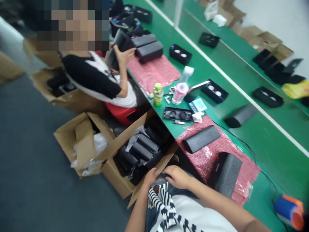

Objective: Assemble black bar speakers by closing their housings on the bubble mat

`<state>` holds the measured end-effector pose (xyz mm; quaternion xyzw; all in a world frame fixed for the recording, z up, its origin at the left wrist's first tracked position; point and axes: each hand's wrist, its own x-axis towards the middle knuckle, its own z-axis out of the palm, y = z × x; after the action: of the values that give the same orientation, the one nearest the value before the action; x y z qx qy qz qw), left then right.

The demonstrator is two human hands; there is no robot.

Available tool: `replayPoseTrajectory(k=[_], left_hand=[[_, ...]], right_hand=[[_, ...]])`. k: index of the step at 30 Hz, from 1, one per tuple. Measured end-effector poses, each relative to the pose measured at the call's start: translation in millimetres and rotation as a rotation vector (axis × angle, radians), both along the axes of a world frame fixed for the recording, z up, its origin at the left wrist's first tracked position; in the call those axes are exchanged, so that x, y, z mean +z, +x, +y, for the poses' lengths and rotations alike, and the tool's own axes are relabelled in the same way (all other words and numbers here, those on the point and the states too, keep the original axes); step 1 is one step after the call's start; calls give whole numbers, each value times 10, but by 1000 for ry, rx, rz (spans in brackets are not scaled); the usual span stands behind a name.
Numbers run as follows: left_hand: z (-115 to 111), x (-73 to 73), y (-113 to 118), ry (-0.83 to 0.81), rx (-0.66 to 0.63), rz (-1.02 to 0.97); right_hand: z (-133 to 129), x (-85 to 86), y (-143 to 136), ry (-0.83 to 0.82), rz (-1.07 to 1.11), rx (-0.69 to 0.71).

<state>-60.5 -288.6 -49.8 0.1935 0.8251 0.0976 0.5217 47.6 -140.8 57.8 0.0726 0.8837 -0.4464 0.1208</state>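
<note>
My left hand (151, 177) is at the near edge of an open cardboard box (117, 182), just above my lap, with its fingers curled in. Close beside it, my right hand (178, 177) is bent over my jeans, its fingers also curled. What either hand grips, if anything, is hidden and slightly blurred. In the box lie several black speaker-like cylinders (142, 150), partly wrapped in clear plastic. To the right, a grey fabric-covered speaker (228, 174) and a second one (202, 138) rest on pink bubble wrap (207, 158).
A co-worker (96, 74) sits on a red stool (122, 112) at the left, holding a dark panel (120, 42). The green table (256, 135) bears a bottle (158, 94), a pink cup (180, 92), an opened speaker housing (178, 114) and a cable. Another carton (72, 141) stands on the floor.
</note>
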Motion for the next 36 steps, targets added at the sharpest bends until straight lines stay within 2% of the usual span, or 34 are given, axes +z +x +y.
replayPoseTrajectory(k=[4, 8, 11, 14, 15, 17, 19, 21, 23, 26, 28, 31, 33, 36], left_hand=[[559, 185, 105, 9, -157, 67], [1252, 466, 171, 108, -219, 255], [1788, 759, 185, 224, -234, 451], [2321, 1025, 183, 368, -332, 538], [2493, 1089, 192, 411, -383, 536], [2805, 1173, 256, 476, -492, 509], [3038, 1199, 397, 508, -587, 478], [3159, 1180, 603, 457, -667, 474], [3172, 1132, 813, 358, -744, 530], [3108, 1049, 965, 324, -840, 637], [3100, 1015, 913, 364, -829, 605], [3188, 1012, 682, 372, -756, 480], [3280, 1019, 504, 366, -735, 427], [3406, 997, 283, 367, -695, 344]], right_hand=[[569, 310, 759, 10, 96, -293], [989, 411, 1492, 34, 178, -722], [1183, 284, 2022, 87, 154, -1155], [1255, 15, 2466, 72, 59, -1544], [1253, -80, 2575, 26, 26, -1629], [1227, -239, 2720, -132, -27, -1714], [1188, -329, 2776, -318, -54, -1715], [1149, -346, 2758, -443, -67, -1709], [1113, -321, 2672, -475, -95, -1741], [1067, -280, 2417, -374, -209, -1844], [1039, -269, 2184, -249, -310, -1914], [996, -248, 1850, -117, -394, -1951], [974, -221, 1702, -101, -393, -1923], [961, -188, 1627, -99, -380, -1870]])
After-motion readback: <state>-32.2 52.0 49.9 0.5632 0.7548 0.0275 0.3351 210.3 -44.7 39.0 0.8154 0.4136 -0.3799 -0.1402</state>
